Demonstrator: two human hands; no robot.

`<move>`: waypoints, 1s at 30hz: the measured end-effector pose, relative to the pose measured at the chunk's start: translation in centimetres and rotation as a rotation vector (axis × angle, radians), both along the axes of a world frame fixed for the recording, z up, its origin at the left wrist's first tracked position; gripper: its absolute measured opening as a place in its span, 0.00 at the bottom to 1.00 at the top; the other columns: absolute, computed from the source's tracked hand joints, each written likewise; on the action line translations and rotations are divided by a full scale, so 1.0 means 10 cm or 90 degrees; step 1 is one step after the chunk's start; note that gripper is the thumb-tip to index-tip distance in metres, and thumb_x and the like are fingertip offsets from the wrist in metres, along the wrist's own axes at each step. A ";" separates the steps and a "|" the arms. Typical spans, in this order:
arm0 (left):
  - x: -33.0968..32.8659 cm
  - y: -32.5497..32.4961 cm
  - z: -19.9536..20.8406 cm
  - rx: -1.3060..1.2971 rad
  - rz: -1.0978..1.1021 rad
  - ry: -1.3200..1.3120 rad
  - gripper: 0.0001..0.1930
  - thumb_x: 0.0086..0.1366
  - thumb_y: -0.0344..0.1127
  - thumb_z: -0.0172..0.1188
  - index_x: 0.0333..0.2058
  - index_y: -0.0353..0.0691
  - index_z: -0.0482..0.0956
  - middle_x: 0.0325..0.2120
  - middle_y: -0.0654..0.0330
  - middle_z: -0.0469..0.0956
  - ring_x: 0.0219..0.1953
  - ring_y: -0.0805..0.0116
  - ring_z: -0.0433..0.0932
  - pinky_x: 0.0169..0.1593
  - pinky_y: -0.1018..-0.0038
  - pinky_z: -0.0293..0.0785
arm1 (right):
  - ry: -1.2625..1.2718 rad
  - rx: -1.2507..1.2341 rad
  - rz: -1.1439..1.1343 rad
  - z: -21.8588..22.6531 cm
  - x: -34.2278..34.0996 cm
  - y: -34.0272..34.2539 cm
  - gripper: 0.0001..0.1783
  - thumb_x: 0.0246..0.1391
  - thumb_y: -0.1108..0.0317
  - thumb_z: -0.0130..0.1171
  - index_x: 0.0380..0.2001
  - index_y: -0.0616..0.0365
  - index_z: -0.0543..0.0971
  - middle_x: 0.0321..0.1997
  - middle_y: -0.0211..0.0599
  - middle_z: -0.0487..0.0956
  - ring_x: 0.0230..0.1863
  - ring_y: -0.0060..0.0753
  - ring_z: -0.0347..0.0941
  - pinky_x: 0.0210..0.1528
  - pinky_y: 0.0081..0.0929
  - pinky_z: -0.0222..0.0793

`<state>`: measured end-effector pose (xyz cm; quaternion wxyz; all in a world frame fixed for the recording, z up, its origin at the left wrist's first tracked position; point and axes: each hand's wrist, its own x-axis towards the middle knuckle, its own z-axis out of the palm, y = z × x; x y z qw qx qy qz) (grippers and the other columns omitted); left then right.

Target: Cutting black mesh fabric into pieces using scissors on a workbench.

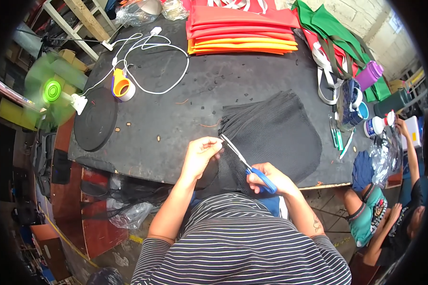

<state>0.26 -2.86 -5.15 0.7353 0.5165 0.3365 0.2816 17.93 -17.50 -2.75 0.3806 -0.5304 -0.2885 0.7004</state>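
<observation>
Blue-handled scissors (263, 178) are gripped in my right hand (277, 179), fingers through the loops. Their blades point up and left across a stack of black mesh pieces (280, 128). At the blade tips, by the left edge of the mesh, my left hand (202, 156) is closed in a pinch. Whatever sits between those fingertips is too small to make out. Strip-like edges of the mesh fan out just beyond the blades. More dark mesh (209, 178) hangs over the table's near edge below my left hand.
Folded red and orange fabric (242, 31) is stacked at the far side. On the left lie a black webbing roll (96, 118), a tape roll (123, 88), a white cable (164, 47) and a spinning fan (52, 90). Cutters (336, 135) and bottles (374, 126) stand right, near a seated person (399, 223).
</observation>
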 end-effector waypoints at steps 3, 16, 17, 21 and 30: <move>-0.02 0.00 0.00 -0.018 -0.004 0.005 0.10 0.58 0.31 0.59 0.37 0.32 0.77 0.24 0.63 0.77 0.24 0.80 0.72 0.29 0.84 0.67 | -0.006 0.025 0.008 -0.06 0.02 -0.01 0.15 0.50 0.59 0.59 0.21 0.58 0.72 0.17 0.24 0.71 0.17 0.13 0.67 0.20 0.10 0.64; -0.03 0.02 0.02 -0.021 -0.010 -0.002 0.10 0.57 0.31 0.59 0.36 0.32 0.77 0.24 0.63 0.77 0.24 0.80 0.71 0.29 0.83 0.67 | -0.018 -0.038 -0.040 -0.02 -0.01 0.00 0.13 0.47 0.62 0.63 0.20 0.58 0.73 0.14 0.24 0.71 0.11 0.11 0.64 0.14 0.09 0.59; -0.03 0.01 0.02 -0.021 -0.008 -0.009 0.10 0.57 0.31 0.60 0.36 0.32 0.77 0.24 0.63 0.77 0.24 0.80 0.71 0.29 0.83 0.67 | -0.018 -0.038 -0.039 0.00 -0.02 0.00 0.13 0.47 0.62 0.63 0.20 0.58 0.73 0.14 0.24 0.71 0.11 0.11 0.64 0.14 0.09 0.59; -0.05 0.03 0.00 -0.027 -0.014 -0.007 0.10 0.57 0.32 0.60 0.36 0.32 0.77 0.24 0.63 0.77 0.24 0.80 0.72 0.29 0.83 0.67 | -0.044 -0.033 -0.024 0.02 -0.01 0.01 0.14 0.46 0.62 0.64 0.19 0.59 0.73 0.13 0.24 0.70 0.10 0.12 0.64 0.12 0.09 0.59; -0.09 0.04 -0.03 -0.035 -0.035 0.010 0.08 0.58 0.32 0.59 0.34 0.33 0.78 0.24 0.63 0.78 0.25 0.80 0.73 0.29 0.84 0.67 | -0.066 -0.032 -0.022 -0.02 -0.02 0.01 0.14 0.46 0.62 0.64 0.18 0.59 0.74 0.12 0.25 0.70 0.09 0.13 0.64 0.11 0.11 0.59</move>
